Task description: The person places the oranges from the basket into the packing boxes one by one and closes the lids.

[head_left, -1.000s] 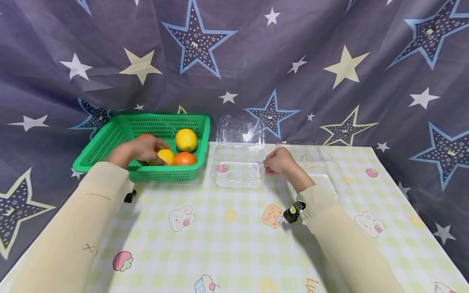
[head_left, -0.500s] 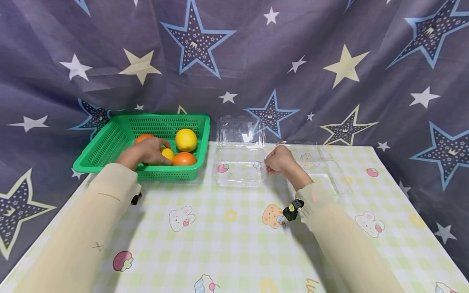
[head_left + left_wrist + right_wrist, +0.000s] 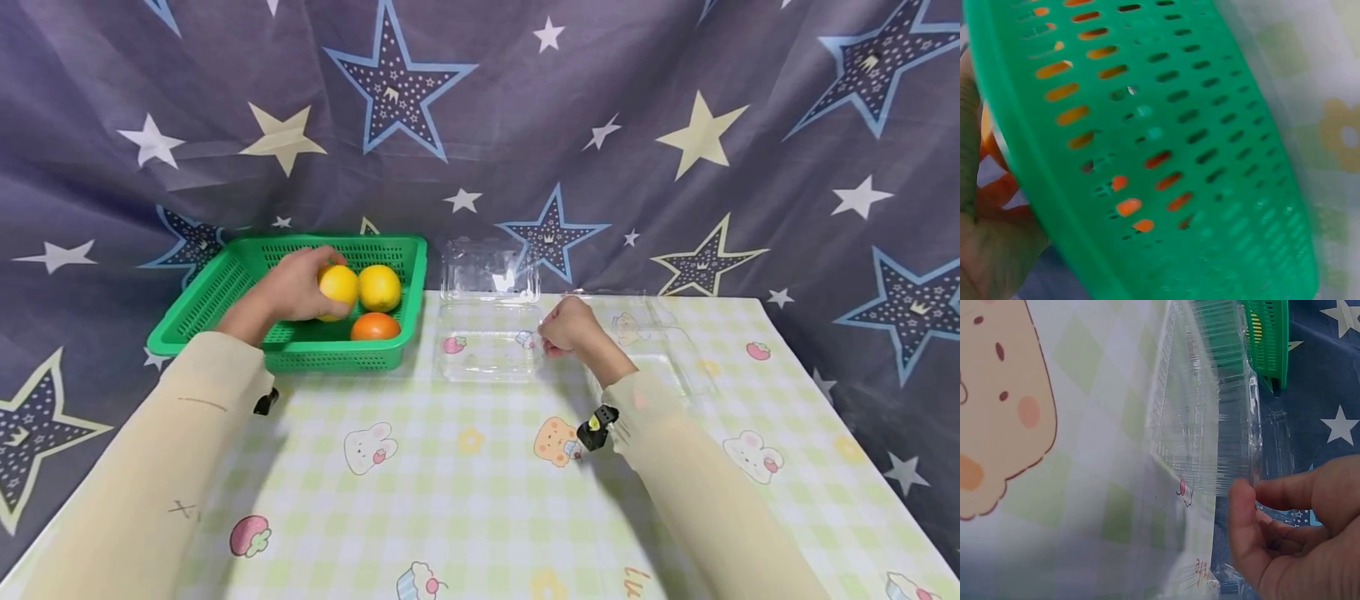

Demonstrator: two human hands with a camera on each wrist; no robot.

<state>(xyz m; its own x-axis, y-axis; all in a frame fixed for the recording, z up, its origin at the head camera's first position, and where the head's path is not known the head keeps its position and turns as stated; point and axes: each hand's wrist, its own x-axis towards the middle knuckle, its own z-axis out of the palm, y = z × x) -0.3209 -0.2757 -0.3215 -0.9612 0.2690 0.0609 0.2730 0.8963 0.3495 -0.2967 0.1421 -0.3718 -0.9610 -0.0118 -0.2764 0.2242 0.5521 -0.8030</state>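
Observation:
My left hand grips a yellow round fruit, raised inside the green plastic basket at the back left. Beside it in the basket lie a second yellow fruit and an orange-red fruit. In the left wrist view the basket wall covers most of the fruit and part of the hand. My right hand pinches the right rim of a clear plastic clamshell box between thumb and finger. The lid of that box stands raised at the back.
More clear plastic packaging lies right of and behind my right hand. A checked cloth with printed animals covers the table. A dark star-patterned curtain hangs right behind the table.
My left hand has lifted the yellow fruit from among the others, up and slightly back inside the basket. The right hand holds the same place on the clamshell box.

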